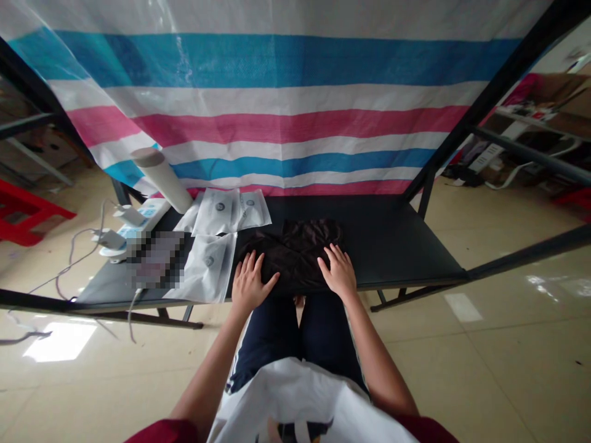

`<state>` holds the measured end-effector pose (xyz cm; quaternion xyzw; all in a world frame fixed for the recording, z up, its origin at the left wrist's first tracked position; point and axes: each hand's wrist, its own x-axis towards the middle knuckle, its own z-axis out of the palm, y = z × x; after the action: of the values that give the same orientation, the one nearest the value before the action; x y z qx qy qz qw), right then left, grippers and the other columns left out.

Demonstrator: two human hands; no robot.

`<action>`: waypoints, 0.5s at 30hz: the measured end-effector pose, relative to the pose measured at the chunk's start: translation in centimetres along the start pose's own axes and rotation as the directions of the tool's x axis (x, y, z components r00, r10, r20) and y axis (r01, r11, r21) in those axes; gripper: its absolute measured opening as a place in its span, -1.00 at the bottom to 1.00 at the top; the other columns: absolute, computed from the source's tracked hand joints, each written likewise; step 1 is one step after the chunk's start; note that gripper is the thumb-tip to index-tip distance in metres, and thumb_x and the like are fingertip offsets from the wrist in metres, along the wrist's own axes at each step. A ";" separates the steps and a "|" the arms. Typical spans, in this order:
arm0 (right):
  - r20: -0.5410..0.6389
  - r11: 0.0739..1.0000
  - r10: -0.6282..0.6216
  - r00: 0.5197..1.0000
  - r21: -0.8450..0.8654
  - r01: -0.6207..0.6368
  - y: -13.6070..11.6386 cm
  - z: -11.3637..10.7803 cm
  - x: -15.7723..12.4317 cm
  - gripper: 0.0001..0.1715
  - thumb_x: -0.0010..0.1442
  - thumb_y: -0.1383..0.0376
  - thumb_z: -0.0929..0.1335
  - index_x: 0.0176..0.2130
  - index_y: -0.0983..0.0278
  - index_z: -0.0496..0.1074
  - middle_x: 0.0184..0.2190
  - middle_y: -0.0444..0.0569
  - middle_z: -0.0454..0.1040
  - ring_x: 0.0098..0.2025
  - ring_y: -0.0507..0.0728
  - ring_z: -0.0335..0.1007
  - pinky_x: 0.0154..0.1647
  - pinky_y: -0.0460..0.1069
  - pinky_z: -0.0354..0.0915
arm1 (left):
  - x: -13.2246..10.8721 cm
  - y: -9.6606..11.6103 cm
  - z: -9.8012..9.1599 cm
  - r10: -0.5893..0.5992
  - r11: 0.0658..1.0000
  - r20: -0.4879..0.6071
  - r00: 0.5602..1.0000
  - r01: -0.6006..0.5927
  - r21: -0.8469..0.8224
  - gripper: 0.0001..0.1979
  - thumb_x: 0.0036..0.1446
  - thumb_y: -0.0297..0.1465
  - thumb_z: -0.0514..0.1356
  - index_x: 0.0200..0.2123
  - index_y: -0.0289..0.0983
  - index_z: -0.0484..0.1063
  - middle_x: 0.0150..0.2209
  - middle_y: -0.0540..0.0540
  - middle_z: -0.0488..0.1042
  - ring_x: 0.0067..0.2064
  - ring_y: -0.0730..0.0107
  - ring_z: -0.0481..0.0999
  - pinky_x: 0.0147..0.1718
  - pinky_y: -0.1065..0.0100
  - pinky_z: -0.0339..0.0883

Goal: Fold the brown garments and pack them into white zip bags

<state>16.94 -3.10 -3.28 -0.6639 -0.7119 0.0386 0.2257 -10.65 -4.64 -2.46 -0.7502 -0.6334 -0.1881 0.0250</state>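
Observation:
A dark brown garment (295,249) lies on the black table (392,246) near its front edge. My left hand (249,284) rests flat on the garment's left part, fingers spread. My right hand (339,271) lies flat on its right part, fingers stretched out. Neither hand grips anything. Just left of my left hand lies a white plastic bag (207,267).
More white plastic bags (231,210) lie at the table's back left beside a white roll (162,175). A white device with cables (124,231) sits at the left end. A striped tarp (277,111) hangs behind. A black frame post (484,104) stands at right.

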 end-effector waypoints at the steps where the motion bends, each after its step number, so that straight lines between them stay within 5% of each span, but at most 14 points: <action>1: 0.000 1.000 0.002 1.000 0.001 -0.002 0.0 0.0 0.0 -0.38 0.38 0.03 0.14 0.23 0.32 0.30 0.30 0.15 0.23 0.36 0.25 0.06 0.34 0.22 -0.01 | 0.0 0.0 0.0 -0.002 1.000 -0.002 1.000 0.002 0.002 -0.25 0.19 0.06 0.06 0.29 -0.29 0.17 0.34 -0.30 0.16 0.36 -0.05 0.13 0.28 -0.03 0.06; 15: 0.005 1.000 0.011 1.000 0.008 -0.011 0.0 -0.1 0.0 -0.37 0.38 0.01 0.13 0.23 0.29 0.31 0.31 0.13 0.22 0.36 0.25 0.05 0.34 0.22 0.00 | 0.0 0.2 -0.2 -0.014 0.999 0.002 1.000 0.014 -0.032 -0.31 0.23 0.03 0.02 0.28 -0.27 0.20 0.34 -0.28 0.15 0.36 -0.03 0.13 0.29 -0.04 0.04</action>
<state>16.96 -3.11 -3.14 -0.6669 -0.7086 0.0444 0.2262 -10.48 -4.76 -2.24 -0.7462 -0.6357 -0.1975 0.0112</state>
